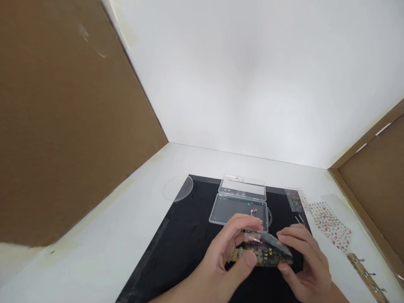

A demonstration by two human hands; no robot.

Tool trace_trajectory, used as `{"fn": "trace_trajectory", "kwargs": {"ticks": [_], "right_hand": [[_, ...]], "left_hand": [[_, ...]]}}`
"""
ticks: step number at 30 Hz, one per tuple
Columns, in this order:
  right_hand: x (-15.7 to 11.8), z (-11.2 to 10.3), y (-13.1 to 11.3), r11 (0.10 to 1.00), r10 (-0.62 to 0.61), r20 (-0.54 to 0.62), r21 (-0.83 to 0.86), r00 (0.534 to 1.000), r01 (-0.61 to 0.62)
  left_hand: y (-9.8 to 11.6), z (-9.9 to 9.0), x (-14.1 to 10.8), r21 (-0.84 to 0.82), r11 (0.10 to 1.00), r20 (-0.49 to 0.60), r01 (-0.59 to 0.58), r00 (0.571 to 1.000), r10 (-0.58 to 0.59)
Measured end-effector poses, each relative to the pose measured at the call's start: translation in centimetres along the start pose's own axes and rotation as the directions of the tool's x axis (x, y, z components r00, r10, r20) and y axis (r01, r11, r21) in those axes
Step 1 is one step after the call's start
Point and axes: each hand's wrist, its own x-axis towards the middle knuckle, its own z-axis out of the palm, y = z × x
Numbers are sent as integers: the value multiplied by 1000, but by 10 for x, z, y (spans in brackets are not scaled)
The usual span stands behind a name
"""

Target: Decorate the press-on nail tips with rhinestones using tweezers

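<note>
My left hand (pixel 233 256) is curled around the left part of a clear, glossy sheet (pixel 268 250) with small yellow and pink patterns. The sheet bends upward in a curve between my hands, above a black mat (pixel 189 235). At its right end, my right hand (pixel 303 256) pinches the edge between thumb and fingers. Just beyond my left fingers lies an open clear plastic case (pixel 235 208), with small pink and teal pieces inside. A white strip shows in its lid half (pixel 243 186).
A clear round disc (pixel 178 188) overlaps the mat's left edge. Sticker sheets (pixel 330 225) lie at the right, near thin metallic tools (pixel 299 219). A wooden strip with metal hooks (pixel 368 277) is at lower right. Brown boards (pixel 69 105) flank the white table (pixel 132 210).
</note>
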Motion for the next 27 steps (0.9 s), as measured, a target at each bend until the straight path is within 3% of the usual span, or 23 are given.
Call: {"fn": "trace_trajectory", "kwargs": {"ticks": [2,5,8,10,13,16,19,22,24,27], "right_hand": [[2,-1,0,1000,7,-19,5,1000,-6],[5,-1,0,1000,12,-51,14,999,-11],[6,0,0,999,33,-69,11,997,-33],[6,1,-1,999,49,-68,6,996,-49],[5,3,-2,998,59,-73,-10,996,-60],[4,4,-3,997,74,-76,-27,994,-76],[4,6,-4,997,79,-81,-15,994,-81],[4,7,-4,999,32,-68,15,997,-31],[2,7,-4,999,3,-45,33,999,-2],[-4,7,-6,999,8,-38,36,999,-7]], "left_hand": [[10,-4,7,-138,986,-56,88,994,-96],[25,-15,18,-247,968,-169,35,982,-79],[37,-27,24,-118,992,-279,-40,960,5],[43,-33,25,40,999,-283,9,959,3],[45,-35,21,293,948,-209,123,976,-62],[41,-30,18,454,883,-86,124,992,-95],[33,-24,16,528,849,63,27,996,-70],[24,-18,15,572,807,194,-150,980,44],[17,-14,14,576,784,224,-232,967,122],[11,-10,11,566,781,212,-264,962,172]]}}
